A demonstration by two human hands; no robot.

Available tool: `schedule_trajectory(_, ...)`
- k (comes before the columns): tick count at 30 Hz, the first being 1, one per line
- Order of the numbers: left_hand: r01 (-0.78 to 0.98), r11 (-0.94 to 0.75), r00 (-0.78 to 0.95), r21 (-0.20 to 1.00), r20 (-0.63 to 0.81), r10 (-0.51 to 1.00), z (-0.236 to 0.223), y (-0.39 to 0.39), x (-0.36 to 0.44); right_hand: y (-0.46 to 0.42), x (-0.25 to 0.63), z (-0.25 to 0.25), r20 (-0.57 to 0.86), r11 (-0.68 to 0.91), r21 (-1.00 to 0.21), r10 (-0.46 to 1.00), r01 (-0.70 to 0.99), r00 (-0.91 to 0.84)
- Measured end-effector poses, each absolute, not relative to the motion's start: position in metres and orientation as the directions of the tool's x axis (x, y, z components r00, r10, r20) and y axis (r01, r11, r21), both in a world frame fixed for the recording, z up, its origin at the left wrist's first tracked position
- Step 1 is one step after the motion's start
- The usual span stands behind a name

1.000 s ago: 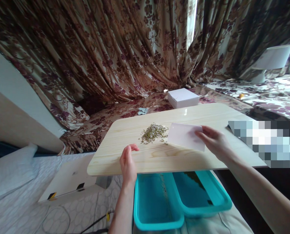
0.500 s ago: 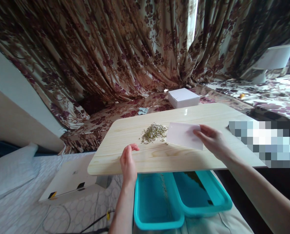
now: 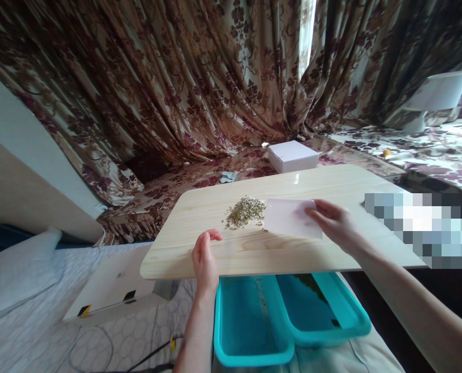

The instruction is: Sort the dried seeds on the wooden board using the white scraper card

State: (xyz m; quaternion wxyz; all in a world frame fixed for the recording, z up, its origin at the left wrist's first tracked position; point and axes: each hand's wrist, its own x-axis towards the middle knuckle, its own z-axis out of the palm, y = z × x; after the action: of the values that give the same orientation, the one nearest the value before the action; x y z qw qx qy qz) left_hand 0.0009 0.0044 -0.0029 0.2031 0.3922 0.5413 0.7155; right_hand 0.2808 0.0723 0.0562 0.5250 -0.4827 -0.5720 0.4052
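A loose heap of small green and brown dried bits (image 3: 245,212), like dried herbs or seeds, lies on the pale wood-grain table (image 3: 184,259). My right hand (image 3: 334,223) pinches the right end of a thin white plastic-looking sheet (image 3: 289,218). Tilted low over the tabletop, the sheet has its left edge against the right side of the heap. Near the table's front edge, left of the sheet, is my left hand (image 3: 206,259). Its fingers are loosely bent, and nothing shows in it. It stays a short way in front of the heap, apart from it.
Below the table's front edge sit two turquoise plastic bins (image 3: 254,357), the right one with dark green matter inside. A white box (image 3: 293,155) stands behind the table. A larger white box (image 3: 102,285) lies on the bed at left. A blurred patch covers the right side.
The sheet has shifted slightly left and down in my right hand, its left edge now nearer the heap. My left hand has hardly moved.
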Motion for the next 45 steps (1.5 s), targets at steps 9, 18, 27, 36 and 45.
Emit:
schedule_trajectory(9,0.129,-0.333,-0.608,0.934,0.34,0.717,-0.003,0.004,0.001,0.08,0.279,0.056,0.257,0.258,-0.959,0.966,0.114,-0.022)
schedule_trajectory(18,0.128,-0.337,-0.607,0.933,0.343,0.717,-0.004,0.005,0.0,0.081,0.278,0.054,0.22,0.227,-0.969,0.973,0.101,-0.073)
schedule_trajectory(27,0.109,-0.343,-0.621,0.933,0.333,0.71,0.0,0.004,0.003,0.099,0.258,0.068,0.215,0.226,-0.974,0.951,0.024,-0.22)
schedule_trajectory(36,-0.283,-0.434,-0.698,0.855,0.126,0.705,0.008,0.004,-0.002,0.125,0.194,0.068,0.055,-0.009,-0.994,0.811,-0.106,-0.583)
schedule_trajectory(45,-0.387,-0.425,-0.653,0.818,0.082,0.753,0.006,0.002,-0.008,0.146,0.164,0.058,-0.071,-0.068,-0.997,0.616,0.037,-0.784)
